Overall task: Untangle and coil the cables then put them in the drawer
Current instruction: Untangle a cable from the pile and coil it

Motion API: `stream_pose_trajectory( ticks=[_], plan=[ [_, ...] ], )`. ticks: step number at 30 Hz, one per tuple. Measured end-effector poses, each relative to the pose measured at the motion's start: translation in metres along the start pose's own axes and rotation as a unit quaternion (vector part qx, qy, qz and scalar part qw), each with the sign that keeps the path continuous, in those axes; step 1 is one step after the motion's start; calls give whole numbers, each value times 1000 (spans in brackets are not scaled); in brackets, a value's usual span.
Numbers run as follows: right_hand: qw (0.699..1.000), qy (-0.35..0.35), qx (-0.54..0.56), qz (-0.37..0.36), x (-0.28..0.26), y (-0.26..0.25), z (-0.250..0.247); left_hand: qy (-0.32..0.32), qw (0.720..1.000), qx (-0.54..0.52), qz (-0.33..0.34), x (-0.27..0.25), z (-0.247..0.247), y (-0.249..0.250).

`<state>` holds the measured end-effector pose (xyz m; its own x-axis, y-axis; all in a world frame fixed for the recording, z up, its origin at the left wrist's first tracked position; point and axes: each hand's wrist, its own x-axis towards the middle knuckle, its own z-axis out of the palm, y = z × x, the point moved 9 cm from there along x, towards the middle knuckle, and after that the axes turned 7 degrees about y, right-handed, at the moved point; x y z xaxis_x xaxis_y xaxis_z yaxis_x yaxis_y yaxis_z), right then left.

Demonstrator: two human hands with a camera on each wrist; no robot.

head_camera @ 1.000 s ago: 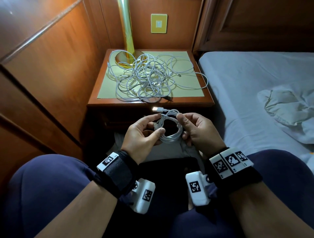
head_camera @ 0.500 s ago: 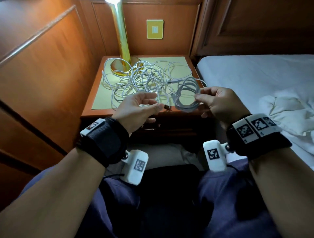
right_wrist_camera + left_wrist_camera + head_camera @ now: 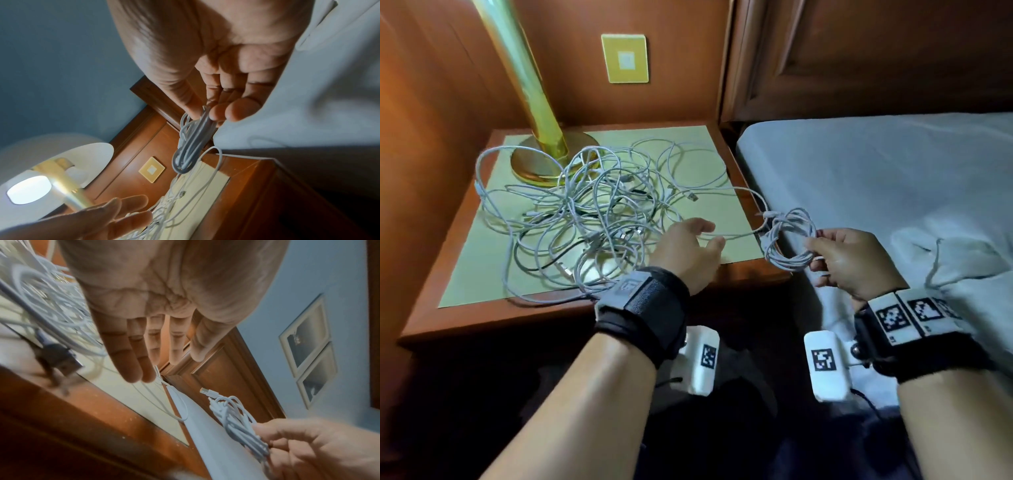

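A tangle of white and dark cables lies spread over the nightstand top. My right hand pinches a small coiled white cable between thumb and fingers, held over the gap between nightstand and bed; the same coil shows in both wrist views. My left hand hovers open above the tangle's right edge, fingers straight and holding nothing, as the left wrist view shows. The drawer front below the nightstand top is in shadow and hard to make out.
A brass lamp stands at the nightstand's back left, with cable loops around its base. The bed with white sheets borders the nightstand on the right. Wood panelling walls in the left side and back.
Both hands rose from my lap toward the nightstand. The left hand let go of the coil and reached over the tangle; the right hand carried the coil rightward to the bed's edge.
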<state>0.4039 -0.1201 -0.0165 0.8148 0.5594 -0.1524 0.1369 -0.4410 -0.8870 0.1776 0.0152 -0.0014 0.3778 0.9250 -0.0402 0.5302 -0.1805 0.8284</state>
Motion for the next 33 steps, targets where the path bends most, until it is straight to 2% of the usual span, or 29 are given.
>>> stream_pose_trajectory(
  ticks=[2, 4, 6, 8, 11, 13, 15, 17, 19, 22, 25, 28, 31, 33],
  plan=[
    [1000, 14, -19, 0, 9, 5, -3, -20, 999, 37, -15, 13, 19, 2],
    [999, 19, -38, -1, 16, 8, -3, -68, 994, 86, -5, 21, 42, 8],
    [999, 16, -45, 1, 23, 11, -2, -117, 977, 178, 16, 25, 61, 8],
    [999, 10, -41, 7, 29, 14, 0, -130, 964, 231, 22, 30, 67, 3],
    [999, 8, -39, 18, 34, 22, 2, -125, 965, 228, 35, 34, 65, 0],
    [999, 3, -37, 24, 33, 24, 5, -85, 980, 176, 38, 39, 48, -1],
    [999, 3, -33, 27, 32, 23, 8, 7, 996, 75, 38, 46, 14, -2],
    [999, 4, -31, 30, 29, 21, 12, 104, 993, -32, 47, 50, -27, -9],
    [999, 0, -27, 32, 26, 18, 19, 155, 976, -152, 32, 47, -62, -22],
    [999, -23, -32, 34, 19, 12, 37, 158, 915, -371, 9, 38, -97, -39],
    [997, -53, -60, 22, 10, -1, 59, 150, 865, -478, 10, 27, -121, -44],
    [988, -78, -130, 28, 6, -7, 72, 155, 848, -507, 21, 16, -142, -45],
    [956, -23, -291, -12, 6, -26, 65, 150, 828, -540, 17, 6, -157, -45],
    [952, -4, -301, -59, -7, -51, 71, 147, 816, -560, 8, -1, -165, -46]
  ],
)
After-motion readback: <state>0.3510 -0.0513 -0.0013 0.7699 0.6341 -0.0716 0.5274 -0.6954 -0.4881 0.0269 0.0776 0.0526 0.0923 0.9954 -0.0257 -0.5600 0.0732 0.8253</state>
